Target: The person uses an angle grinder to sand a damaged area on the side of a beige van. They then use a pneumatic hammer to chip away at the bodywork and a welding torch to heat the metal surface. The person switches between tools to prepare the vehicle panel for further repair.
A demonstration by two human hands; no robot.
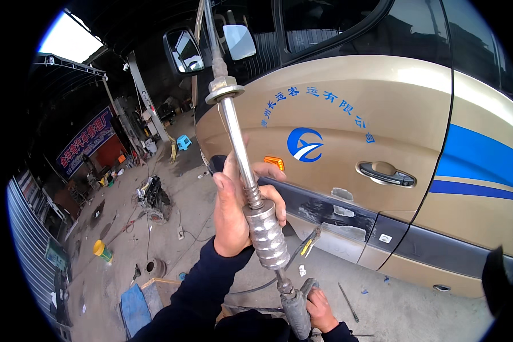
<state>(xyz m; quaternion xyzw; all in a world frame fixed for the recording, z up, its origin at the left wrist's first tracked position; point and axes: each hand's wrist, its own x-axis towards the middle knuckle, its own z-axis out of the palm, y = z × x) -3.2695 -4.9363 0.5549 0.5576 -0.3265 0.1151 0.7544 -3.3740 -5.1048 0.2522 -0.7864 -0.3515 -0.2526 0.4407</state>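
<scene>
A metal slide hammer runs upward through the middle of the head view. It has a ridged sliding weight, a shiny rod, a spring and a washer-like stop near the top. My left hand cradles the rod and weight from the left, fingers loosely curled round behind them. At the bottom, my right hand is closed at the grey handle; its fingers are partly hidden. Beyond the tool stands a gold van door with blue markings. Bare, scraped patches show on its dark lower trim.
An engine sits on the concrete floor to the left, near a yellow bucket. A blue stool stands farther back. Cables cross the floor close by. A thin rod lies at lower right. The van's mirror juts out above.
</scene>
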